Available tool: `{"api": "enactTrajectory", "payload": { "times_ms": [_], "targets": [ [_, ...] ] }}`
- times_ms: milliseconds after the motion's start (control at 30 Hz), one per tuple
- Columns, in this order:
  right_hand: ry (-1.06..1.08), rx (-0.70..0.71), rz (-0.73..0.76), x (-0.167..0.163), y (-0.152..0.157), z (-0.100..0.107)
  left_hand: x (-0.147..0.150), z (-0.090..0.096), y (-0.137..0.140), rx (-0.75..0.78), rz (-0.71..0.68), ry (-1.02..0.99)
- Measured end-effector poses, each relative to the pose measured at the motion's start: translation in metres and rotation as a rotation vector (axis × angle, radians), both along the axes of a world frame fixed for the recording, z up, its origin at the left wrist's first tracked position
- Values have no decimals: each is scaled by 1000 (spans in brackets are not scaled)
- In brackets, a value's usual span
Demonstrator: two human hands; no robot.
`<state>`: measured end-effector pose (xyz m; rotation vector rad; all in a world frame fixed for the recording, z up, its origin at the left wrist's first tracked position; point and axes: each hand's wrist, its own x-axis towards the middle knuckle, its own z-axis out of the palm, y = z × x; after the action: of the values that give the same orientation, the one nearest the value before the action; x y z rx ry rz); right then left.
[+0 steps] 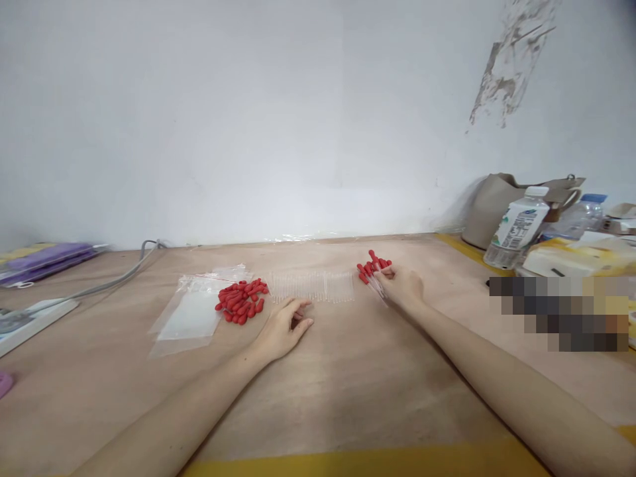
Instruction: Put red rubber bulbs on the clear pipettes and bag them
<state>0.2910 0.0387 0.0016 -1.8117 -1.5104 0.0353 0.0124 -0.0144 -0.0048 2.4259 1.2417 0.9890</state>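
A row of thin clear dropper tubes [313, 286] lies side by side on the table. Just in front of its left part rests my left hand [285, 328], fingers curved and thumb apart, with nothing visible between them. Loose red rubber bulbs [242, 301] are heaped to that hand's left. At the right end of the row is a bunch of droppers with red bulbs [368, 268], their clear stems pointing toward me. My right hand [401, 285] is closed at this bunch, its fingertips pinched on a dropper; the fingers partly hide the stems.
Clear plastic bags [189, 315] lie beside the loose bulbs. Farther left are a grey cable [112, 285], a white board [37, 321] and purple packets [50, 260]. A bottle [519, 225], a grey-beige bag [489, 209] and a yellow-white packet [561, 258] crowd the right side. A white wall stands behind.
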Motion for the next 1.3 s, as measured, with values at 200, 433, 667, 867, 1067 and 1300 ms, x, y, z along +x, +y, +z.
{"api": "enactTrajectory", "payload": {
  "times_ms": [200,433,667,867,1067,1300],
  "targets": [
    [-60,-101,-155,10,11,-4,3,4,-1,-27,-19,25],
    [-64,-100,-134,3,17,-10,3,3,-1,-22,-28,41],
    [-55,-21,-83,1,10,-12,3,2,1,-7,-43,32],
    [-124,69,3,-21,1,-11,3,1,0,0,-60,31],
    [-222,1,70,-37,-4,-12,3,3,0,-3,-62,33],
    [-262,1,91,-36,-6,-9,4,3,0,-7,-67,34]
  ]
}}
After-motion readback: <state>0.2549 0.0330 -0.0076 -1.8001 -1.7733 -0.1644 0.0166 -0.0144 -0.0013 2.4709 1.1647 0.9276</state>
